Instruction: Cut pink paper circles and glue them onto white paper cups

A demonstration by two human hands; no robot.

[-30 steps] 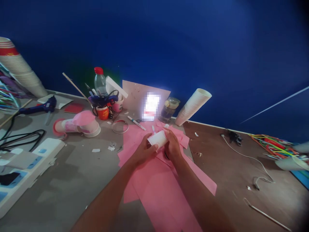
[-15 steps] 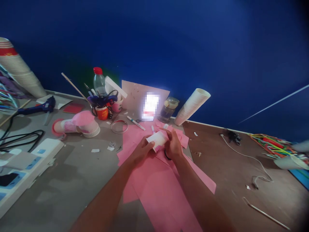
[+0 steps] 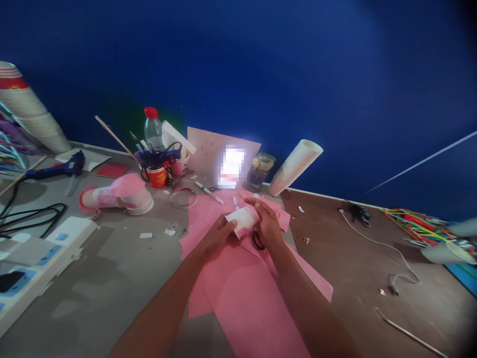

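Both my hands hold a small white paper cup (image 3: pixel 243 218) lying on its side above sheets of pink paper (image 3: pixel 244 278). My left hand (image 3: pixel 218 236) grips the cup's near end with thumb and fingers closed round it. My right hand (image 3: pixel 266 223) wraps round its far end, and a dark loop, maybe a scissors handle (image 3: pixel 257 241), shows under that hand. The pink sheets lie spread over the table in front of me.
A stack of white cups (image 3: pixel 294 166) leans on the blue wall, beside a glass jar (image 3: pixel 261 170). At the left are a water bottle (image 3: pixel 152 130), a cup of pens (image 3: pixel 158 171), a tape ring (image 3: pixel 184 197), a pink-covered cup piece (image 3: pixel 119 195) and a glue gun (image 3: pixel 59 166). A white cable (image 3: pixel 376 243) and coloured straws (image 3: pixel 421 226) lie at the right.
My hands and the white cup have drifted slightly down and toward me. The right hand has shifted its hold over the cup's top.
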